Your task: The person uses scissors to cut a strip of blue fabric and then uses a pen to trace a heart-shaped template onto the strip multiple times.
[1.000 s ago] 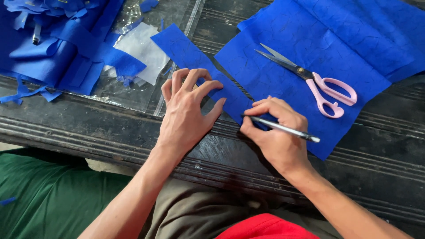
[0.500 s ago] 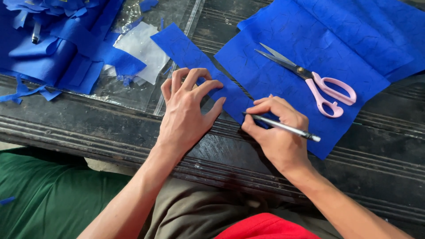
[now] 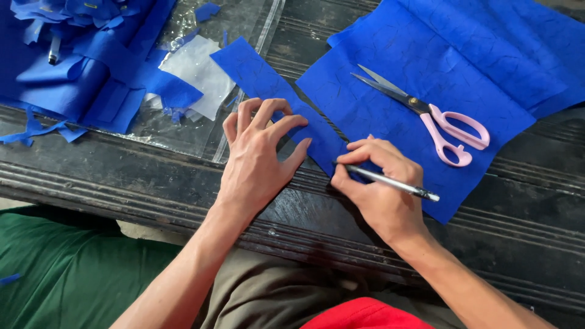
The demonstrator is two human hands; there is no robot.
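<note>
Where the blue strip [image 3: 268, 91] lies on the dark table [image 3: 122, 183], I see it running diagonally from upper left to lower right, its surface crinkled with fine dark veins and its long edges cut straight. My left hand [image 3: 259, 158] presses on its middle, fingers spread and arched, tips on the strip. My right hand [image 3: 378, 189] pinches a silver pen [image 3: 393, 183] between thumb and curled fingers, the tip meeting the strip's lower end.

Just right of the strip lies a larger blue sheet [image 3: 463, 67], of the same veined material; whether the two touch I cannot tell. Pink-handled scissors [image 3: 426, 113] rest on the sheet, blades parted, near the right hand but apart from it. A clear plastic sheet [image 3: 244, 24] lies under the strip's upper end, with a pale paper piece [image 3: 198, 73] on it. A heap of blue scraps [image 3: 79, 61] fills the upper left. Bare ribbed table shows along the near edge, below both hands.
</note>
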